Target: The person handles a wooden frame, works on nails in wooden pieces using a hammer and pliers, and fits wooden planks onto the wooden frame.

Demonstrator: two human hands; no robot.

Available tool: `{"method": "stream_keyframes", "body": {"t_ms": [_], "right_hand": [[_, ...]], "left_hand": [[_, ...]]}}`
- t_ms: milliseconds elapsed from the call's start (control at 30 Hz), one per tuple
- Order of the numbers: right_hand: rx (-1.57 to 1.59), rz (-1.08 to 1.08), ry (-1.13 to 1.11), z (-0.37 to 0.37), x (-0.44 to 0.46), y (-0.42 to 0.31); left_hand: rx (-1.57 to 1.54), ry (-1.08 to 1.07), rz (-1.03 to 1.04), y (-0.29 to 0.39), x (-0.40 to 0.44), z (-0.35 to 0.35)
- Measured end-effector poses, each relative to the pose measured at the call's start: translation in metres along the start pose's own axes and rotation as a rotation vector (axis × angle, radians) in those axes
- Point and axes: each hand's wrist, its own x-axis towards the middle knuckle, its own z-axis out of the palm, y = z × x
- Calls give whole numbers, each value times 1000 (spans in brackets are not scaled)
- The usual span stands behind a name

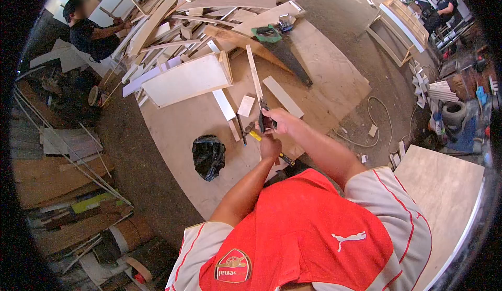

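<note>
My left hand (270,147) is wrapped round the yellow and black handle of a hammer (255,134), whose head points up and left. Just above it, my right hand (278,121) is closed on a black hand tool (263,119), which looks like pincers. The tool's upper end meets the lower end of a narrow wooden strip (253,71); whether it grips the strip I cannot tell. Near my hands on the plywood board (178,139) lie a small wood block (246,105), a white piece (224,104) and a wider strip (283,97).
A black plastic bag (208,157) lies left of my hands. Beyond are a handsaw (293,63), a white panel (185,80) and a heap of wood scraps (209,13). A person (91,32) is at the upper left, another (444,11) at the upper right.
</note>
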Motion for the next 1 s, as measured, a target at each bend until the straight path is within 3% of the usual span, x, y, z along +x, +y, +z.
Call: {"method": "stream_keyframes", "body": {"t_ms": [133,300,400,533,633,767,833,933,1000], "right_hand": [[5,20,34,0,6,-4],[-20,51,84,5,3,-14],[-68,-55,-120,-23,30,-11],[-141,-74,-10,15,-21,-52],[-71,-149,13,19,-38,-72],[-134,-246,232,10,-52,-70],[-288,-247,336,-25,-14,-55],[-367,-229,339,-90,55,-19],[-335,-169,377,-97,67,-7]], "left_hand": [[-27,28,-67,-4,4,4],[-34,41,0,3,-2,-2],[-76,1,-30,23,-10,-19],[-104,79,113,6,-7,-4],[-161,-82,49,-2,-1,-8],[4,-39,-97,2,-1,-25],[24,-17,-151,33,-12,-53],[32,18,-89,14,-6,-51],[-63,56,-29,-8,-1,-39]]}}
